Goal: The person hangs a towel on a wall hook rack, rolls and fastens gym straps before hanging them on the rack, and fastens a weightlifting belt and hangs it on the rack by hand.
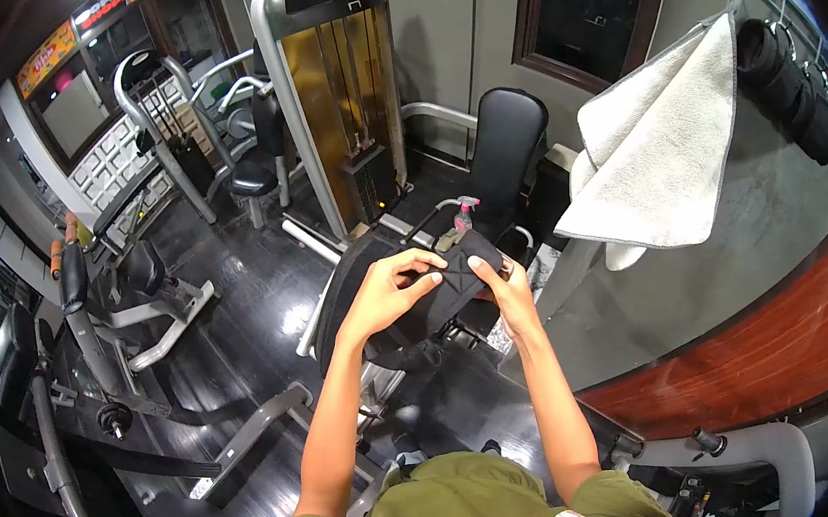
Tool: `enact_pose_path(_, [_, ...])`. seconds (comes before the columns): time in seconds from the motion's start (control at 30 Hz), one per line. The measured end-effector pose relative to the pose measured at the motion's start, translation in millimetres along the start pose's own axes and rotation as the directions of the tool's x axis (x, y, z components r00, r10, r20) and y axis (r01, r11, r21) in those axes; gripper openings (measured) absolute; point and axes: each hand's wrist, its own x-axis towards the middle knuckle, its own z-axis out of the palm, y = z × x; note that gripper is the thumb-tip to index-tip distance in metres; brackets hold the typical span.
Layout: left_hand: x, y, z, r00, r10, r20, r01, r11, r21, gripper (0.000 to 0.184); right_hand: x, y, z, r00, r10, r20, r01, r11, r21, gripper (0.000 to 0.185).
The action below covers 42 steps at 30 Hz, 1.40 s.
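Note:
A wide black padded belt (361,281) with cross-shaped stitching hangs in front of me at chest height, curving off to the left. My left hand (389,293) is closed on its upper edge, thumb and fingers pinching near the stitching. On the other side, my right hand (505,292) grips the folded end, its thumb on top and its fingers partly hidden behind. Both hands are close together over the stitched part. The belt's lower part drops below my hands.
A weight-stack machine (329,97) with a black seat pad (510,135) stands ahead. A pink spray bottle (465,216) is just beyond the belt. At right, a white towel (657,140) and black straps (784,88) hang on hooks. More gym machines (151,274) stand left.

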Motion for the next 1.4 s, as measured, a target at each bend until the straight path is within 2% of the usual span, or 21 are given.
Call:
enact_pose_path(0.3, [-24, 33, -1, 0.999, 0.025, 0.021, -0.024, 0.999, -0.042, 0.037, -7, -10, 5, 0.997, 0.074, 0.022, -0.076, 0.991, 0.109, 0.034])
enact_pose_path(0.37, [-31, 42, 0, 0.999, -0.033, 0.042, 0.033, 0.999, 0.013, 0.037, -9, -14, 7, 0.996, 0.081, 0.028, -0.084, 0.991, 0.106, 0.036])
enact_pose_path(0.4, [-32, 42, 5, 0.997, 0.076, 0.015, -0.076, 0.997, 0.012, 0.041, -12, -20, 9, 0.997, 0.067, 0.028, -0.07, 0.989, 0.128, 0.035])
enact_pose_path(0.43, [-36, 44, 6, 0.997, 0.078, 0.011, -0.078, 0.997, 0.015, 0.041, -13, -23, 10, 0.998, 0.052, 0.026, -0.056, 0.987, 0.15, 0.035])
enact_pose_path(0.5, [-42, 54, 8, 0.991, -0.129, 0.039, 0.133, 0.98, -0.149, 0.043, -12, -23, 2, 0.996, 0.045, 0.073, -0.055, 0.99, 0.127, 0.036])
enact_pose_path(0.57, [-46, 55, 16, 0.994, -0.106, 0.017, 0.107, 0.976, -0.188, 0.044, -18, -35, 3, 0.992, 0.007, 0.13, -0.028, 0.987, 0.161, 0.037])
enact_pose_path(0.63, [-50, 62, 22, 0.996, -0.014, -0.088, 0.014, 1.0, -0.002, 0.043, -20, -39, -5, 0.986, -0.016, 0.163, 0.0, 0.995, 0.095, 0.036])
enact_pose_path(0.67, [-50, 67, 26, 0.984, 0.021, -0.178, 0.011, 0.984, 0.177, 0.046, -22, -43, -11, 0.98, -0.032, 0.195, 0.027, 0.999, 0.029, 0.036])
enact_pose_path(0.7, [-50, 72, 32, 0.984, 0.023, -0.178, 0.009, 0.984, 0.177, 0.046, -25, -49, -15, 0.98, -0.034, 0.195, 0.028, 0.999, 0.029, 0.036])
enact_pose_path(0.73, [-50, 77, 38, 0.934, 0.25, -0.253, -0.149, 0.921, 0.36, 0.047, -30, -60, -19, 0.963, -0.028, 0.267, 0.049, 0.996, -0.072, 0.035])
enact_pose_path(0.77, [-49, 82, 43, 0.836, 0.473, -0.279, -0.27, 0.797, 0.541, 0.049, -34, -70, -23, 0.942, -0.015, 0.336, 0.076, 0.982, -0.17, 0.034])
enact_pose_path(0.83, [-44, 86, 52, 0.82, 0.508, -0.264, -0.296, 0.771, 0.564, 0.051, -42, -86, -30, 0.913, -0.009, 0.409, 0.114, 0.965, -0.235, 0.032])
enact_pose_path(0.9, [-38, 87, 63, 0.859, 0.483, -0.167, -0.379, 0.821, 0.427, 0.048, -49, -100, -41, 0.887, -0.022, 0.462, 0.226, 0.892, -0.39, 0.031])
enact_pose_path(0.97, [-36, 88, 77, 0.963, 0.267, -0.035, -0.259, 0.952, 0.162, 0.041, -57, -112, -51, 0.885, -0.064, 0.46, 0.283, 0.859, -0.426, 0.03])
enact_pose_path(1.03, [-33, 93, 94, 0.981, 0.186, 0.053, -0.187, 0.982, 0.014, 0.039, -67, -126, -62, 0.885, -0.107, 0.453, 0.336, 0.82, -0.464, 0.03])
enact_pose_path(1.1, [-29, 91, 112, 0.974, 0.217, 0.072, -0.216, 0.976, -0.022, 0.039, -77, -141, -75, 0.908, -0.125, 0.401, 0.334, 0.793, -0.51, 0.03])
enact_pose_path(1.17, [-23, 93, 132, 0.983, 0.16, 0.086, -0.15, 0.983, -0.109, 0.038, -84, -146, -93, 0.923, -0.124, 0.365, 0.319, 0.777, -0.542, 0.029])
enact_pose_path(1.2, [-20, 98, 145, 0.982, 0.168, 0.086, -0.148, 0.967, -0.207, 0.033, -88, -147, -102, 0.929, -0.189, 0.317, 0.337, 0.785, -0.52, 0.028])
enact_pose_path(1.27, [-14, 107, 160, 0.977, 0.169, 0.127, -0.148, 0.975, -0.164, 0.031, -100, -157, -112, 0.934, -0.286, 0.214, 0.352, 0.832, -0.429, 0.029])
enact_pose_path(1.3, [-11, 111, 168, 0.976, 0.156, 0.152, -0.14, 0.984, -0.11, 0.029, -105, -162, -121, 0.934, -0.298, 0.199, 0.357, 0.822, -0.443, 0.029])
enact_pose_path(1.4, [-2, 124, 199, 0.952, 0.269, 0.143, -0.255, 0.961, -0.112, 0.026, -122, -176, -147, 0.917, -0.388, 0.092, 0.373, 0.754, -0.54, 0.026])
